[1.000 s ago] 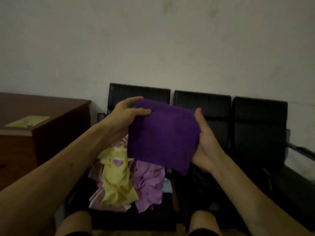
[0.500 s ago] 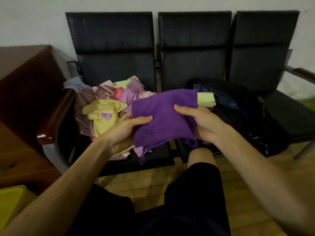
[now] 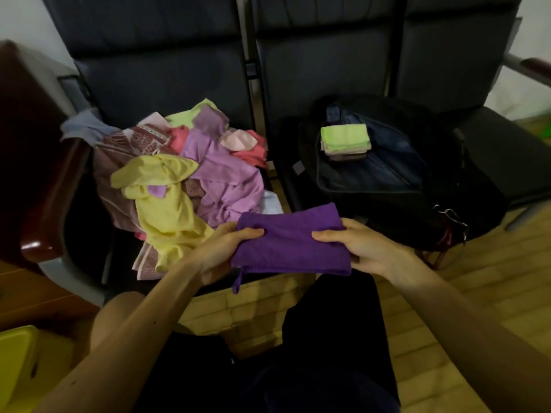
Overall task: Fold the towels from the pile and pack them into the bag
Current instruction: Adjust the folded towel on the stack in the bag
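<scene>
A folded dark purple towel (image 3: 290, 241) is held flat above my knees, a small loop hanging from its lower left corner. My left hand (image 3: 219, 250) pinches its left edge, thumb on top. My right hand (image 3: 362, 248) grips its right edge the same way. A loose pile of towels (image 3: 182, 180) in yellow, lilac, pink and patterned cloth lies on the left seat. An open black bag (image 3: 384, 186) sits on the middle seat, with a small stack of folded towels (image 3: 346, 140) inside, a green one on top.
A row of black chairs (image 3: 179, 73) lines the wall, with a wooden armrest (image 3: 44, 204) at the left and another at the far right. A yellow object (image 3: 15, 359) stands at the lower left. The floor is yellowish tile (image 3: 465, 278).
The view tipped down from the wall to the seats. The purple towel came down from chest height and is now folded narrower, held flat between both hands.
</scene>
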